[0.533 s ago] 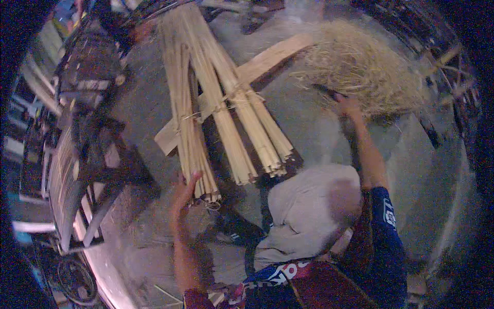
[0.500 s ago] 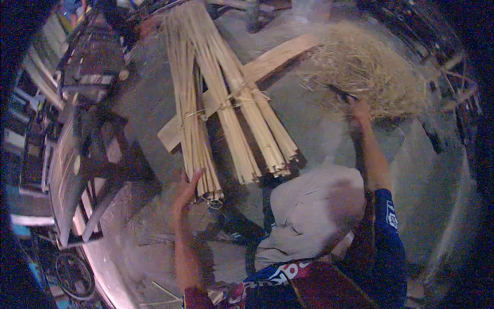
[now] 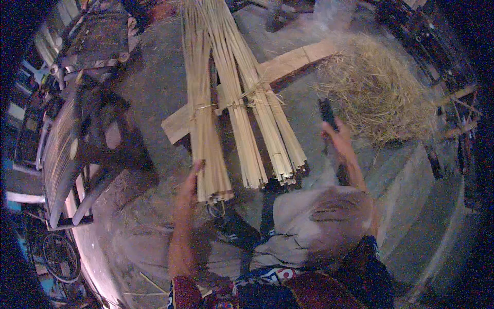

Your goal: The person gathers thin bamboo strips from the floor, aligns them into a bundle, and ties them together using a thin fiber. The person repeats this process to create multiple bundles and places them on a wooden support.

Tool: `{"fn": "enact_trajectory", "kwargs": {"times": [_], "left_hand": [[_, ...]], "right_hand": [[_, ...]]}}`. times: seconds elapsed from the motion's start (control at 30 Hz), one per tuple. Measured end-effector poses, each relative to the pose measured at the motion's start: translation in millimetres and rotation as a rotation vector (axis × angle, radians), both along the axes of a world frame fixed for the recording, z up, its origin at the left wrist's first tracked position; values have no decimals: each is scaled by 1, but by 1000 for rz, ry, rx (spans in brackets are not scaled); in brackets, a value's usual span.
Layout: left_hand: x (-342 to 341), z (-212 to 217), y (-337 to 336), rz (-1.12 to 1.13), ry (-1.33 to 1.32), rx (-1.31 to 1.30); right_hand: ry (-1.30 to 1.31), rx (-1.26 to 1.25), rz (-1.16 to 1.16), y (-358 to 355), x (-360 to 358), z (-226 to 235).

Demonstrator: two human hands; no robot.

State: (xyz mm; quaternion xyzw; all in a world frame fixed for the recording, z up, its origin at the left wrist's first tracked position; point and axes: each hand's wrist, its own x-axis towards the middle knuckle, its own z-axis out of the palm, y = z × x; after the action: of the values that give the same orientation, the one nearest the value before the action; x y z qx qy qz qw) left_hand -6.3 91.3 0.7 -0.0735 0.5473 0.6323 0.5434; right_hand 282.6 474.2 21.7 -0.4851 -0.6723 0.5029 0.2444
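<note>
Several tied bundles of thin pale strips, like split bamboo or cane, fan out toward me. My left hand [image 3: 191, 180] presses against the near left side of the leftmost bundle [image 3: 210, 149], its thumb showing and its other fingers hidden by the strips. Two more bundles [image 3: 242, 129] lie to the right, bound with thin ties partway along. A wooden plank [image 3: 177, 126] runs crosswise under them. In my right hand [image 3: 339, 140], closed near the straw heap, is a short dark hand tool [image 3: 325, 110]; its exact kind is unclear.
A heap of loose straw or shavings [image 3: 381, 92] lies at the right on the grey floor. Wooden frames or furniture [image 3: 103, 123] stand to the left. A bicycle-like wheel [image 3: 62, 257] shows at the lower left. My bent knee [image 3: 319, 216] is close below the bundles.
My right hand has drawn back from the straw heap, leftward and nearer me, and the dark tool is now in plain view. My left hand stays at the left bundle, whose ends look more even.
</note>
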Motion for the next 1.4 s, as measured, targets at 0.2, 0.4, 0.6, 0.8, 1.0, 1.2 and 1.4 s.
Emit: {"fn": "enact_trajectory", "kwargs": {"times": [0.2,0.4,0.6,0.8,1.0,1.2,1.4], "left_hand": [[38,13,47,-59,-68,92],[44,8,58,-42,-94,170],[92,51,92,20,-166,308],[128,-17,121,-37,-124,192],[122,-61,82,-187,-205,310],[105,-58,48,-791,99,15],[84,-40,26,-1294,518,108]], "right_hand": [[373,-612,208,-43,-86,-9],[453,-765,159,-46,-95,-13],[203,-382,246,-44,-89,40],[-152,8,200,15,-28,-37],[16,-49,71,5,-40,-30],[-161,148,182,-31,-69,2],[-284,407,374,-71,-91,-10]]}}
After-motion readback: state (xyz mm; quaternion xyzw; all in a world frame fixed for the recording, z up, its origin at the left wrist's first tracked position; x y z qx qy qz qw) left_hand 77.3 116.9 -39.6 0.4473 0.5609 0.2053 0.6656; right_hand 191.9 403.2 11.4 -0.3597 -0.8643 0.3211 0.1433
